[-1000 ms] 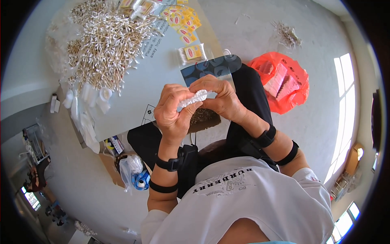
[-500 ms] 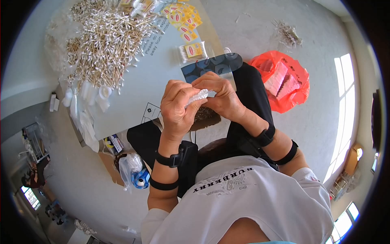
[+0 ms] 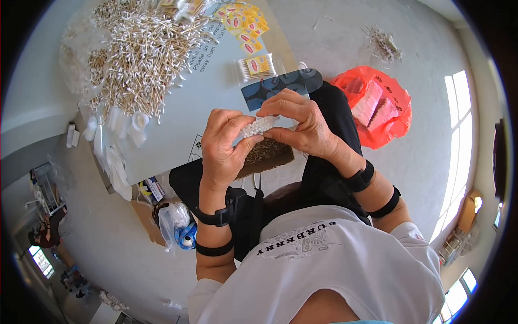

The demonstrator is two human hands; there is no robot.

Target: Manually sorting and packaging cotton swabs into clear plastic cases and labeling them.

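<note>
A bundle of cotton swabs [image 3: 258,126] is held between both hands above my lap, its white tips facing me. My left hand [image 3: 224,137] pinches the left end with thumb and fingers. At the right end, my right hand [image 3: 302,121] grips it the same way. Below the hands sits an open brown box [image 3: 278,160] with loose swabs in it. On the table beyond lies a filled clear pack of swabs [image 3: 256,67] with a yellow label. A big heap of loose swabs [image 3: 143,59] covers the table's far left.
Yellow label cards [image 3: 245,27] are spread at the table's [image 3: 178,140] far edge. A red plastic bag [image 3: 396,116] with pink and white packs stands on the floor at right. Swabs lie scattered [image 3: 383,44] behind it. Clear plastic bags [image 3: 110,146] hang over the table's left edge.
My hands have moved slightly apart, and the bundle has turned so that more of its white tips show. The right hand's fingers have opened wider around its end.
</note>
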